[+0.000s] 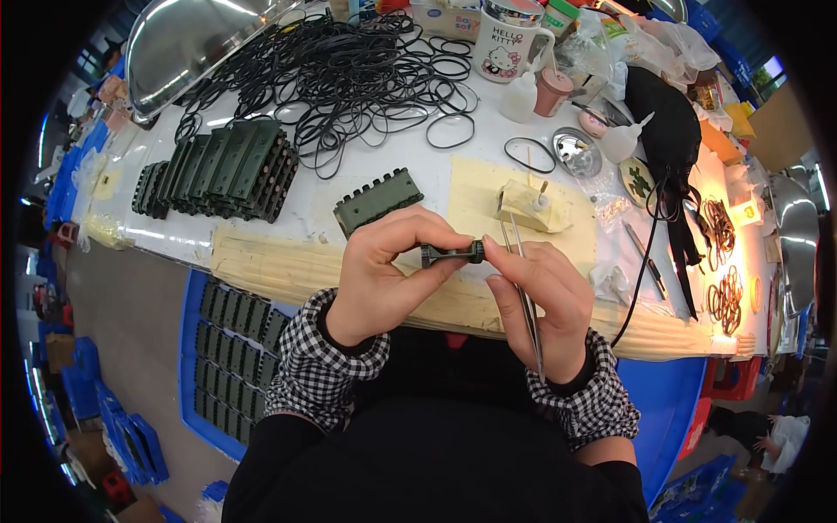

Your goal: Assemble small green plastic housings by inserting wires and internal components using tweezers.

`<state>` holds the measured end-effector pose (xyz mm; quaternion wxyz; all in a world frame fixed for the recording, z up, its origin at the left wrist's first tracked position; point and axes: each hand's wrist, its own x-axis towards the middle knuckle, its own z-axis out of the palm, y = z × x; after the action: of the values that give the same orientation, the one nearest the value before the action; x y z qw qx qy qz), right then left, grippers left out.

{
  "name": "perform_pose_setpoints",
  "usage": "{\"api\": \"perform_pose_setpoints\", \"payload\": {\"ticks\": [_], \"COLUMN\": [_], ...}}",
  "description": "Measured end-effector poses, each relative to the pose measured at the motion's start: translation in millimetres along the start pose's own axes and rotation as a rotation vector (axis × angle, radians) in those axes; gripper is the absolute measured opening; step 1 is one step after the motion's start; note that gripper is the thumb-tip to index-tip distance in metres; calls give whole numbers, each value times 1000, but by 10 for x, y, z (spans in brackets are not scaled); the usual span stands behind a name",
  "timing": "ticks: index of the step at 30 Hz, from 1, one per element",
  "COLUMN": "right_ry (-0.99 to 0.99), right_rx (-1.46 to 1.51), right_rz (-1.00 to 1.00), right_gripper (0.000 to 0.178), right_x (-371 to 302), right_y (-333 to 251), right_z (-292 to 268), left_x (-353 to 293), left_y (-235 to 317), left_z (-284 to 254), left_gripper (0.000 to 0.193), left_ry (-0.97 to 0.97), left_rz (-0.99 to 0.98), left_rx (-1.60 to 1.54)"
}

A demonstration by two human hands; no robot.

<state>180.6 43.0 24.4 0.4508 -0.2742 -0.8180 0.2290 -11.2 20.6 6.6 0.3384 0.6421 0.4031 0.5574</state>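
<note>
Between my two hands is a small dark green part with black, wheel-like ends [451,254]. My left hand [377,272] pinches its left end between thumb and fingers. My right hand [558,292] has its fingertips at the right end, and a pair of metal tweezers [528,318] is tucked in the same hand, tips pointing away from me. Just beyond the left hand, a dark green plastic piece with knobbed edges [379,200] lies on the table. Past the right hand stands a pale, tape-covered block [534,207] with short pegs on top.
Stacked green pieces [231,170] stand at left, below a tangled heap of black rubber bands [349,83]. A white mug [504,52], squeeze bottle [621,142], metal dish [575,152] and black bag [663,118] occupy the far right. A blue tray [187,366] of green pieces sits lower left.
</note>
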Motion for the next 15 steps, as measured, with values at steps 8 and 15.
{"api": "perform_pose_setpoints", "payload": {"ticks": [8, 15], "right_ry": [-2, 47], "right_rx": [2, 87], "right_rz": [22, 125], "right_gripper": [35, 28], "right_x": [-8, 3], "right_y": [20, 81], "right_z": [-51, -143], "left_x": [0, 3], "left_y": [1, 111], "left_z": [24, 36], "left_gripper": [23, 26], "left_ry": [-53, -35], "left_rz": [-77, -325], "left_rx": [-96, -298]}}
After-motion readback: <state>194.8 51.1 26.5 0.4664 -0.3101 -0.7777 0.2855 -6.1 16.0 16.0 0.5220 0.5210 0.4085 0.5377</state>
